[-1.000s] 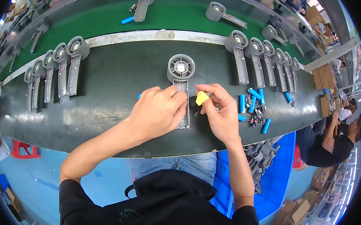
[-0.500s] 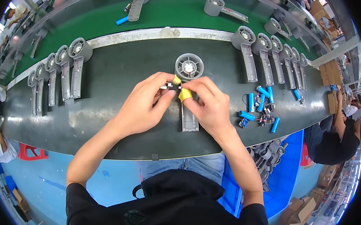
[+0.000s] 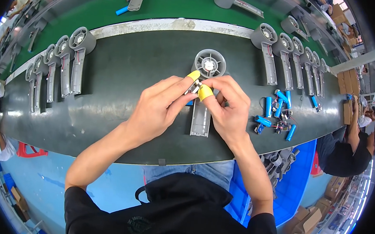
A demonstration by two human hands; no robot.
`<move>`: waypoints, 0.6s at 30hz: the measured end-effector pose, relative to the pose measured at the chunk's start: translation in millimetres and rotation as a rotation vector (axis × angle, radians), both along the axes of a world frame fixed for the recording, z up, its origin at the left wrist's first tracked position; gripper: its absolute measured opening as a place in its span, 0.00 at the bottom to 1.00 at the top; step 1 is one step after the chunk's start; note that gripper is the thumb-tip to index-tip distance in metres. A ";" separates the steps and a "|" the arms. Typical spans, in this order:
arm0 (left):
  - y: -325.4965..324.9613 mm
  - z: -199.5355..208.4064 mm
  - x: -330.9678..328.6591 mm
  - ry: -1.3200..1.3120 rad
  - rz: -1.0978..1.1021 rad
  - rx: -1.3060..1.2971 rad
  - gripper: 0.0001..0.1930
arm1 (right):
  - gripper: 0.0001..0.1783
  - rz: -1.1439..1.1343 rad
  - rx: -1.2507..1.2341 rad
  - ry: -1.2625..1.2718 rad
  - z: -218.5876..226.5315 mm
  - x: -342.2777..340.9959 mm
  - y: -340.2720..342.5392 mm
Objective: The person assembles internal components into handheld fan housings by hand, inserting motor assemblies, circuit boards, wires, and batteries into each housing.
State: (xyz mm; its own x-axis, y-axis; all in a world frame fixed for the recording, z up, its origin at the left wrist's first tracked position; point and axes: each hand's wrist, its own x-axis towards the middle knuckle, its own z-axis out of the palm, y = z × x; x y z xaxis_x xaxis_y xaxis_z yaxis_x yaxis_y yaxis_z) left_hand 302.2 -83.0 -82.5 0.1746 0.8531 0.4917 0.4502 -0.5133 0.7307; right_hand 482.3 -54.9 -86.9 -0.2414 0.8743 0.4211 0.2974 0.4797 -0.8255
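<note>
My left hand (image 3: 160, 98) pinches a small circuit board (image 3: 193, 87) between thumb and fingers, with a yellow finger cot on one fingertip. A bit of blue (image 3: 190, 103) shows below that hand, mostly hidden. My right hand (image 3: 228, 103), its thumb in a yellow cot, closes on a small white connector at the board's edge; the fingers cover most of it. Under both hands lies a grey handheld fan housing (image 3: 200, 122), its round fan head (image 3: 209, 64) pointing away from me and its open handle toward me.
Rows of similar grey fan housings stand at left (image 3: 78, 66) and right (image 3: 269, 64). Blue battery cells with wired boards (image 3: 279, 114) lie right of my hands. Beyond a pale rail (image 3: 159, 24), a green belt (image 3: 173, 5) carries more housings. A blue bin (image 3: 298, 181) sits below the table's right edge.
My hands have come together and shifted slightly right; the board and the right fingertips, apart before, now meet. My view has shifted a little, and the housings on the belt appear moved.
</note>
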 end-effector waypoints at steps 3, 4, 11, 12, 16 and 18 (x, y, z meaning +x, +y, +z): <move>0.0 1.1 -0.6 0.032 0.006 -0.025 0.15 | 0.11 0.005 -0.003 -0.004 0.0 -0.5 0.2; 0.2 1.8 -0.1 0.037 0.001 -0.018 0.16 | 0.11 0.006 -0.005 -0.004 -0.4 -0.7 0.3; -0.6 -4.6 0.2 0.083 -0.035 0.056 0.15 | 0.13 0.004 0.033 -0.027 -0.7 1.5 1.4; -1.0 -4.9 0.8 0.081 -0.036 0.055 0.15 | 0.13 -0.001 0.049 -0.019 -1.2 1.9 1.6; -3.4 -2.6 3.0 0.011 -0.046 -0.030 0.15 | 0.14 -0.013 0.088 -0.033 -3.4 2.1 2.4; -3.3 1.3 1.3 -0.008 -0.059 -0.073 0.14 | 0.15 0.016 0.168 -0.083 -4.2 2.4 3.0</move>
